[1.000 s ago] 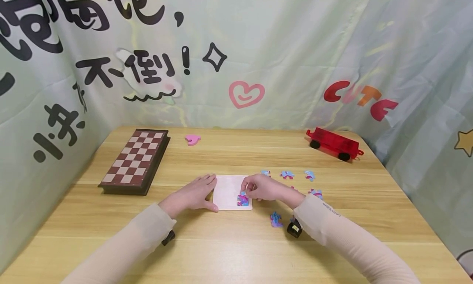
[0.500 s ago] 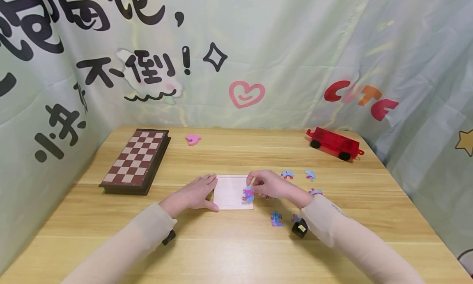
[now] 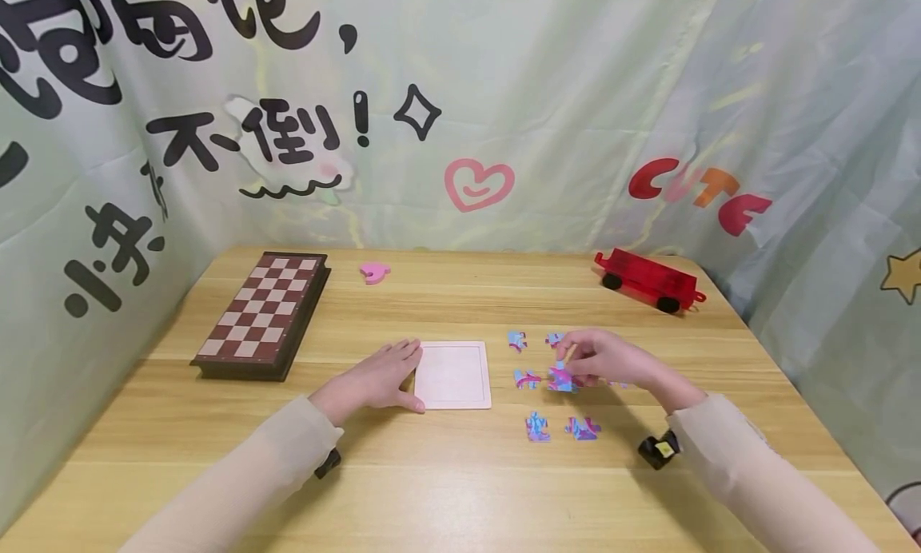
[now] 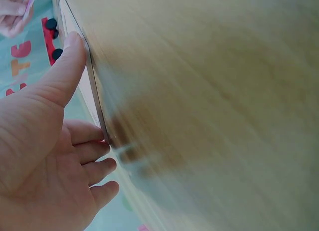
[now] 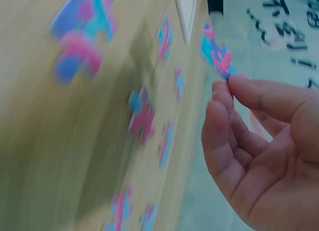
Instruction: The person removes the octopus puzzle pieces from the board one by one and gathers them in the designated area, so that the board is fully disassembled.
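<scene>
My left hand [image 3: 376,375] rests at the left edge of a flat, pale pink-white puzzle board [image 3: 453,377], its thumb at the near corner and its fingers at the far one. The left wrist view shows the thumb [image 4: 70,66] and fingertips touching the board's edge. To the right of the board, my right hand [image 3: 612,363] pinches a blue, pink and purple puzzle piece [image 5: 217,52] between thumb and fingers, above the table. Around that hand lie loose puzzle pieces, among them two near ones [image 3: 536,427] [image 3: 583,429] and a far one [image 3: 517,341]. The hand partly hides others.
A folded chessboard box [image 3: 262,317] lies on the left of the wooden table [image 3: 446,489]. Towards the back are a pink heart-like piece [image 3: 375,272] and a red toy wagon [image 3: 650,280]. A printed cloth [image 3: 561,97] hangs behind and along the sides.
My right hand has lifted the puzzle piece off the board and carried it right, over the loose pieces. The board now shows bare. My left hand has stayed in place.
</scene>
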Demonstrator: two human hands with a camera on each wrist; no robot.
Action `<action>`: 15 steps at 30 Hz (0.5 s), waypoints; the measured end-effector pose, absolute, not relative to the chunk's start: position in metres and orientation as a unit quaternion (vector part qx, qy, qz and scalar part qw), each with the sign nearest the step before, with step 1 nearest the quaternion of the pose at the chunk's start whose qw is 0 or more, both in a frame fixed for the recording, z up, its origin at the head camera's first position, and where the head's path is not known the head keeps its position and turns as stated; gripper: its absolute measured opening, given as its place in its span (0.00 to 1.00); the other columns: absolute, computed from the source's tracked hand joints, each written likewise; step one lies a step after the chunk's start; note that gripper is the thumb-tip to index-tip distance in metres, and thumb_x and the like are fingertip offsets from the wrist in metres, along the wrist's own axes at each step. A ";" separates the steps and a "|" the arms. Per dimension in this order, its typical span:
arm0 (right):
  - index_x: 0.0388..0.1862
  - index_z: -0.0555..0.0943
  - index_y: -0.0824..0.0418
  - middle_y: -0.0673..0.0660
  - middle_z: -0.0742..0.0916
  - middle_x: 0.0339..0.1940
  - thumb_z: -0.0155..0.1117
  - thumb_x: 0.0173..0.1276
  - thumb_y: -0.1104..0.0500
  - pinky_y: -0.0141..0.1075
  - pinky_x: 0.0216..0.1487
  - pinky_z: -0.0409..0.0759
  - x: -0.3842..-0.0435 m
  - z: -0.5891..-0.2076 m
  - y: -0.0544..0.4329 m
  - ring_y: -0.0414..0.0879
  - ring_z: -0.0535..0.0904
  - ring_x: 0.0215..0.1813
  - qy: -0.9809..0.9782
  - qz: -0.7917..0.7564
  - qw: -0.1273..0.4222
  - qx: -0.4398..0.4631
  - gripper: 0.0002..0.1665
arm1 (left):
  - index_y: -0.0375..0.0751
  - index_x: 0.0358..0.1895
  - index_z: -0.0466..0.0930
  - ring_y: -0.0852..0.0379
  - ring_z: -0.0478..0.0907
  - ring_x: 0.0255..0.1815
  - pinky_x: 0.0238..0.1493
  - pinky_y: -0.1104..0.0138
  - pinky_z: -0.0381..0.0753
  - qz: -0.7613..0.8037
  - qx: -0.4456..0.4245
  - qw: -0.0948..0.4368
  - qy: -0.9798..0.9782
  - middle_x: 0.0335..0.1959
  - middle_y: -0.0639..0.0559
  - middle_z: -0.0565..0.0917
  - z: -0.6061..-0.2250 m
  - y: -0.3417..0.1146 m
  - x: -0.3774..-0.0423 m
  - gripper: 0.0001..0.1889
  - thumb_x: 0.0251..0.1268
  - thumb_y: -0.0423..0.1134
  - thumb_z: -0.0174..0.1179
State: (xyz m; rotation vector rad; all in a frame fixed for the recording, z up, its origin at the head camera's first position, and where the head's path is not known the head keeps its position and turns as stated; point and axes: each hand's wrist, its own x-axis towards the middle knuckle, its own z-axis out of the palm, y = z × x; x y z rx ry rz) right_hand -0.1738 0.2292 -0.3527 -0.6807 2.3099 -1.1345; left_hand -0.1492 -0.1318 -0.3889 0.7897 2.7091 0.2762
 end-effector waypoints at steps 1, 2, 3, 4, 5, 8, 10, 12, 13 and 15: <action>0.40 0.75 0.67 0.58 0.77 0.19 0.55 0.66 0.69 0.38 0.21 0.72 -0.173 -0.353 0.237 0.48 0.70 0.20 0.842 -0.413 0.243 -0.249 0.04 | 0.25 0.67 0.53 0.41 0.46 0.70 0.68 0.53 0.45 0.097 0.276 0.151 0.944 0.70 0.35 0.50 -0.389 -0.132 -0.149 0.48 0.54 0.58 0.61; 0.40 0.74 0.67 0.57 0.76 0.18 0.54 0.66 0.69 0.36 0.21 0.71 -0.172 -0.354 0.244 0.47 0.69 0.19 0.839 -0.413 0.250 -0.250 0.04 | 0.24 0.67 0.53 0.41 0.46 0.70 0.68 0.53 0.45 0.099 0.277 0.151 0.944 0.70 0.34 0.51 -0.389 -0.132 -0.149 0.48 0.53 0.58 0.61; 0.39 0.74 0.68 0.56 0.75 0.17 0.55 0.66 0.69 0.35 0.20 0.70 -0.171 -0.355 0.251 0.45 0.68 0.19 0.837 -0.414 0.257 -0.247 0.04 | 0.25 0.67 0.53 0.41 0.46 0.70 0.68 0.53 0.45 0.099 0.276 0.152 0.944 0.70 0.34 0.51 -0.389 -0.132 -0.149 0.48 0.53 0.58 0.61; 0.39 0.74 0.68 0.55 0.75 0.17 0.55 0.66 0.69 0.34 0.20 0.70 -0.169 -0.355 0.258 0.44 0.68 0.19 0.835 -0.415 0.265 -0.245 0.04 | 0.25 0.67 0.53 0.41 0.46 0.70 0.68 0.53 0.45 0.098 0.276 0.152 0.944 0.70 0.34 0.51 -0.389 -0.132 -0.149 0.49 0.53 0.58 0.61; 0.39 0.74 0.68 0.54 0.74 0.17 0.55 0.66 0.68 0.33 0.20 0.70 -0.168 -0.356 0.264 0.43 0.68 0.19 0.835 -0.413 0.272 -0.242 0.04 | 0.25 0.67 0.53 0.41 0.46 0.70 0.68 0.53 0.45 0.099 0.276 0.152 0.944 0.70 0.34 0.51 -0.389 -0.132 -0.149 0.49 0.53 0.58 0.61; 0.38 0.74 0.69 0.53 0.74 0.17 0.55 0.66 0.68 0.32 0.19 0.68 -0.164 -0.360 0.280 0.42 0.68 0.19 0.831 -0.411 0.294 -0.234 0.04 | 0.25 0.67 0.53 0.41 0.46 0.70 0.68 0.53 0.45 0.097 0.274 0.152 0.945 0.70 0.35 0.50 -0.388 -0.132 -0.149 0.49 0.53 0.59 0.61; 0.38 0.74 0.69 0.53 0.75 0.18 0.55 0.65 0.68 0.32 0.19 0.68 -0.161 -0.362 0.290 0.43 0.69 0.20 0.830 -0.408 0.305 -0.226 0.04 | 0.25 0.67 0.53 0.41 0.46 0.70 0.68 0.53 0.45 0.094 0.275 0.151 0.945 0.70 0.35 0.50 -0.388 -0.132 -0.149 0.49 0.53 0.59 0.61; 0.37 0.74 0.69 0.53 0.75 0.18 0.55 0.65 0.68 0.32 0.20 0.70 -0.159 -0.365 0.299 0.43 0.70 0.21 0.830 -0.403 0.315 -0.221 0.04 | 0.25 0.67 0.54 0.41 0.46 0.70 0.68 0.53 0.45 0.096 0.276 0.151 0.944 0.70 0.35 0.51 -0.388 -0.132 -0.150 0.49 0.53 0.59 0.61; 0.37 0.74 0.68 0.53 0.75 0.19 0.55 0.65 0.68 0.32 0.21 0.71 -0.159 -0.367 0.304 0.43 0.70 0.21 0.832 -0.399 0.320 -0.218 0.03 | 0.25 0.67 0.54 0.41 0.46 0.70 0.68 0.53 0.45 0.096 0.277 0.151 0.944 0.70 0.35 0.51 -0.388 -0.132 -0.150 0.49 0.53 0.59 0.61; 0.37 0.74 0.67 0.54 0.76 0.19 0.55 0.65 0.68 0.32 0.22 0.71 -0.158 -0.370 0.311 0.43 0.70 0.21 0.830 -0.394 0.330 -0.217 0.03 | 0.25 0.67 0.54 0.41 0.46 0.70 0.68 0.53 0.45 0.097 0.277 0.152 0.944 0.70 0.35 0.50 -0.387 -0.132 -0.149 0.49 0.53 0.59 0.61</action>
